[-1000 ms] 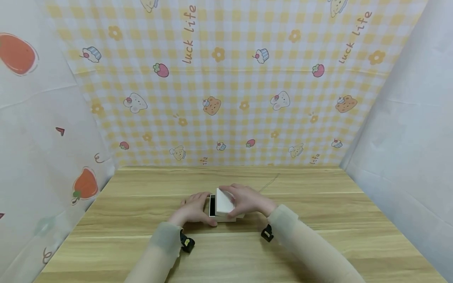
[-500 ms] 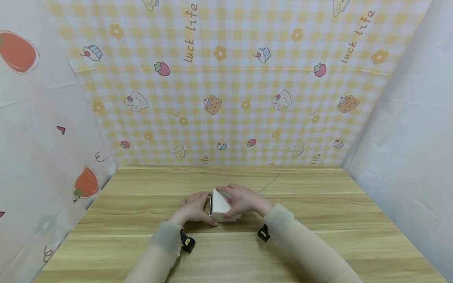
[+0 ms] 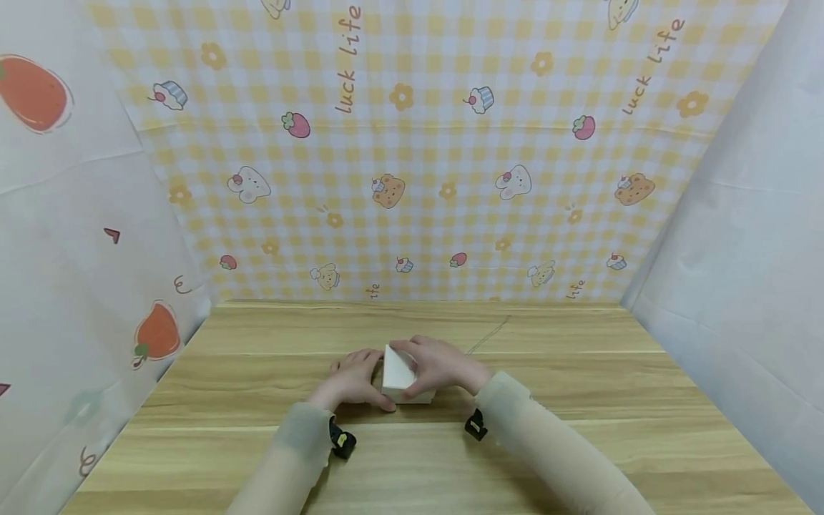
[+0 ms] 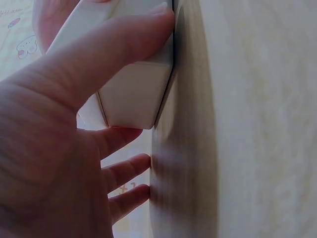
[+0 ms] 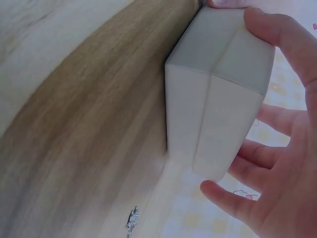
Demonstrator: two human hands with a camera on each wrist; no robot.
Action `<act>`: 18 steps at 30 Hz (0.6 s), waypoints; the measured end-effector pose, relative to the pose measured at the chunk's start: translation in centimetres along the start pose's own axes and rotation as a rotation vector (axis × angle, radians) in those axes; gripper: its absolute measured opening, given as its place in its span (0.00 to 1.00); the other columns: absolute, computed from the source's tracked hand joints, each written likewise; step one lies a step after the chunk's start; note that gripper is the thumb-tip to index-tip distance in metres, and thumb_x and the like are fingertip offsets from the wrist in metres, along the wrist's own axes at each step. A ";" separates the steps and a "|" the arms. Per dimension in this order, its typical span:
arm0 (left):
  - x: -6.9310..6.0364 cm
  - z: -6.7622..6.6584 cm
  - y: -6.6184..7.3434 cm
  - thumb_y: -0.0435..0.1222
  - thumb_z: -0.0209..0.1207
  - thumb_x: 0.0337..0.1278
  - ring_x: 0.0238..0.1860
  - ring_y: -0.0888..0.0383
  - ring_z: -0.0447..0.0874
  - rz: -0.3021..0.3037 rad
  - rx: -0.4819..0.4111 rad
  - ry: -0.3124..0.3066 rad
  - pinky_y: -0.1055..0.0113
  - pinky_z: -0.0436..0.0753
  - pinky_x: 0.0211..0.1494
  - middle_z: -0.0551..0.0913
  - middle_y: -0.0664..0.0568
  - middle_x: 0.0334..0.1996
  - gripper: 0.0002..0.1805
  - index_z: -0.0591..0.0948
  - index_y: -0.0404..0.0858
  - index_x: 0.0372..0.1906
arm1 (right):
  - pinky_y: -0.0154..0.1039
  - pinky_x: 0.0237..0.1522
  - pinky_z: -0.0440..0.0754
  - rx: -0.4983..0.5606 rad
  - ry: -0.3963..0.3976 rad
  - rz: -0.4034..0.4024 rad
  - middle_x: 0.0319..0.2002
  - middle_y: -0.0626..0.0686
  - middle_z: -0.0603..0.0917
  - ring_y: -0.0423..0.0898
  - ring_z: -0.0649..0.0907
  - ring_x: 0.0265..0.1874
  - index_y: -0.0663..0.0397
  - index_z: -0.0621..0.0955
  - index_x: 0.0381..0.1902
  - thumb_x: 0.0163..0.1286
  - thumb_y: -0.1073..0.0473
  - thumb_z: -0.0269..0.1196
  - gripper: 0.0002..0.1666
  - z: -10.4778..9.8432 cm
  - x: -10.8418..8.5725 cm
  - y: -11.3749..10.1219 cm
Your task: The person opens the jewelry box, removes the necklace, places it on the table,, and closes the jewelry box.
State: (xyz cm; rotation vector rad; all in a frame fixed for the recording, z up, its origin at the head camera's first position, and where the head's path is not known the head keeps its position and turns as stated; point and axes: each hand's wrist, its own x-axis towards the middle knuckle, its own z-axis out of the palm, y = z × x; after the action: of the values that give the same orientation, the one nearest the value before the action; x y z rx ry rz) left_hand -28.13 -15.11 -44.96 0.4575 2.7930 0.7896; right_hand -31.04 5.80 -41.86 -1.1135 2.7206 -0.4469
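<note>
A small white box (image 5: pixel 185 109) rests on the wooden table, its white lid (image 3: pixel 398 368) over the base with a thin seam showing between them in the right wrist view. My left hand (image 3: pixel 352 383) holds the base at its left end, thumb on the near side and forefinger at the far side; the other fingers spread apart. From above, my right hand (image 3: pixel 440 365) grips the lid, with the thumb on the near edge and fingers at the far edge. The inside of the box is hidden.
A thin silver chain (image 3: pixel 489 334) lies on the table (image 3: pixel 579 400) behind my right hand. A yellow checked cloth (image 3: pixel 412 157) with cartoon prints hangs at the back. Pale cloths hang at the left and right.
My right hand has slid the lid left and down over the base, and the dark opening at the left end is now covered. My left hand stays in place.
</note>
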 end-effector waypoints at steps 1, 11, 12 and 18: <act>0.0 0.0 0.0 0.55 0.77 0.29 0.70 0.39 0.55 0.001 -0.003 0.005 0.28 0.47 0.64 0.63 0.41 0.69 0.58 0.64 0.37 0.70 | 0.35 0.36 0.75 0.000 0.000 0.002 0.53 0.51 0.76 0.39 0.76 0.36 0.44 0.64 0.73 0.48 0.41 0.74 0.56 0.0 0.0 0.0; -0.1 0.1 0.0 0.54 0.78 0.29 0.70 0.39 0.56 0.003 -0.008 0.009 0.28 0.48 0.63 0.64 0.42 0.68 0.58 0.64 0.37 0.70 | 0.35 0.36 0.76 -0.019 -0.004 0.001 0.55 0.52 0.76 0.39 0.76 0.36 0.44 0.65 0.73 0.49 0.43 0.74 0.55 -0.1 0.0 -0.3; -0.1 0.1 0.0 0.54 0.78 0.29 0.70 0.39 0.56 0.003 -0.008 0.009 0.28 0.48 0.63 0.64 0.42 0.68 0.58 0.64 0.37 0.70 | 0.34 0.36 0.76 -0.024 -0.005 0.002 0.55 0.52 0.76 0.39 0.76 0.36 0.44 0.65 0.73 0.49 0.43 0.74 0.55 -0.2 0.0 -0.4; -0.1 0.0 0.0 0.54 0.78 0.28 0.70 0.39 0.55 -0.003 -0.006 0.005 0.28 0.47 0.63 0.64 0.41 0.69 0.59 0.64 0.37 0.70 | 0.34 0.36 0.75 -0.031 -0.010 0.009 0.55 0.53 0.75 0.40 0.75 0.37 0.44 0.65 0.73 0.49 0.43 0.74 0.54 -0.2 0.0 -0.5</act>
State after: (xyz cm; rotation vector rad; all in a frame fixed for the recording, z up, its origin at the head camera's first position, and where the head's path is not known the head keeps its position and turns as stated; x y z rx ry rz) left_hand -28.08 -15.17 -44.95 0.4513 2.7941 0.7997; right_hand -30.82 5.53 -41.48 -1.1070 2.7319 -0.3978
